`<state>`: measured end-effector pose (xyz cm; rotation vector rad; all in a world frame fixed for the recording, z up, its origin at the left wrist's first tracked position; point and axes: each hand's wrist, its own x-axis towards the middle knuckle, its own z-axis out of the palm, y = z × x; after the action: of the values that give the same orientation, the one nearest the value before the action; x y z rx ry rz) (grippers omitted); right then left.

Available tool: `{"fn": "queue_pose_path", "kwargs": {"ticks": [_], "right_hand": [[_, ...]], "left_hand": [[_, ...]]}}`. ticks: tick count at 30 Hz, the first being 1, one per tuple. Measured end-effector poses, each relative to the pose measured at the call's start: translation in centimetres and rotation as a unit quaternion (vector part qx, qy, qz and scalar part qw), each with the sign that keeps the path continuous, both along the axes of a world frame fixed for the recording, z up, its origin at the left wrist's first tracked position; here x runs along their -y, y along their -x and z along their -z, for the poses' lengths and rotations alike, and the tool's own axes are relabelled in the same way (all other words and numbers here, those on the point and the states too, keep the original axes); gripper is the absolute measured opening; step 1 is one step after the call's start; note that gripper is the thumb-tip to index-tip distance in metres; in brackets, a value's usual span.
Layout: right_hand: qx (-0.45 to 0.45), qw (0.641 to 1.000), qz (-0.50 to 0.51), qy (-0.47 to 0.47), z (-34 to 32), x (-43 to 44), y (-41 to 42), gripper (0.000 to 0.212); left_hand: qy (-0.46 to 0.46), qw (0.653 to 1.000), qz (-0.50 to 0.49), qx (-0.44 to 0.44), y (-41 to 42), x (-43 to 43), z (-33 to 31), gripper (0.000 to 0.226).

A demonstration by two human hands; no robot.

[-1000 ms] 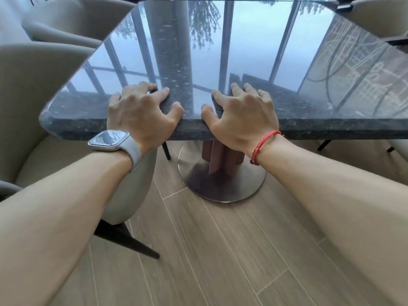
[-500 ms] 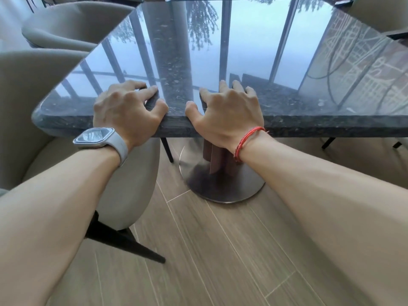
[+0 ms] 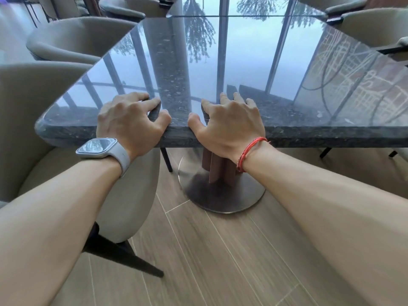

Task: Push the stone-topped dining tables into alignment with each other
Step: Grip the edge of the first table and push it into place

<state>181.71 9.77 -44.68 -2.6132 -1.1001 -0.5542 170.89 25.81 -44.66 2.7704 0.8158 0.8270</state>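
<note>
Stone-topped dining table (image 3: 220, 69) sits right in front of the person, and both hands are clamped over its near edge. The left hand (image 3: 130, 122) and right hand (image 3: 229, 124) are side by side, fingers bent onto the glossy top, thumbs hooked at the rim. Risk number one is that slick polish: palms could skate instead of shoving. Underneath, the round metal pedestal base (image 3: 223, 195) stands on the wood plank floor (image 3: 220, 261). A heavy top on one foot could rock or scrape the planks if the push goes in too high. The beige chair (image 3: 33, 120) sits at the near left corner, partly under it, so a sideways nudge might catch it. At the far edge the second table (image 3: 242, 6) looks touching or nearly so, and stone on stone could chip.
</note>
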Motion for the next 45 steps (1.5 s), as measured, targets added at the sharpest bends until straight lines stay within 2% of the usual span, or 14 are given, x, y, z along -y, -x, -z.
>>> {"fn": "queue_pose_path", "kwargs": {"ticks": [10, 15, 17, 20, 24, 28, 33, 39, 45], "right_hand": [[0.006, 1.0, 0.018, 0.01, 0.4, -0.2, 0.0, 0.058], [-0.062, 0.998, -0.013, 0.0, -0.3, 0.7, 0.1, 0.055], [-0.062, 0.998, -0.021, -0.011, -0.8, 2.2, 0.1, 0.051], [-0.049, 0.999, 0.008, -0.004, -1.2, 5.3, -0.8, 0.053], [-0.025, 0.998, 0.051, 0.0, -1.9, 9.6, -2.4, 0.059], [-0.023, 0.995, 0.095, -0.005, -2.2, 14.7, -4.9, 0.063], [-0.031, 0.989, 0.14, -0.032, -2.4, 20.1, -8.3, 0.06], [-0.026, 0.987, 0.155, -0.047, -1.1, 21.5, -10.8, 0.059], [0.008, 0.988, 0.133, -0.082, 0.7, 20.8, -11.7, 0.058]], "left_hand": [[-0.003, 1.0, 0.002, -0.002, 0.3, -0.2, 0.0, 0.056], [0.011, 0.998, 0.014, -0.053, 0.1, -0.2, -0.6, 0.061], [0.017, 0.998, 0.014, -0.066, 0.4, 0.3, -1.1, 0.06], [0.025, 0.998, 0.01, -0.058, -0.3, 3.1, -1.6, 0.061], [0.024, 0.996, 0.068, -0.051, -3.7, 8.9, -2.3, 0.074], [0.025, 0.992, 0.112, -0.047, -7.1, 14.3, -2.4, 0.069], [0.024, 0.989, 0.131, -0.068, -10.3, 18.2, -2.3, 0.073], [-0.042, 0.985, 0.118, -0.122, -12.9, 21.1, -0.1, 0.072], [-0.105, 0.989, 0.088, -0.06, -13.5, 21.4, 1.1, 0.065]]}}
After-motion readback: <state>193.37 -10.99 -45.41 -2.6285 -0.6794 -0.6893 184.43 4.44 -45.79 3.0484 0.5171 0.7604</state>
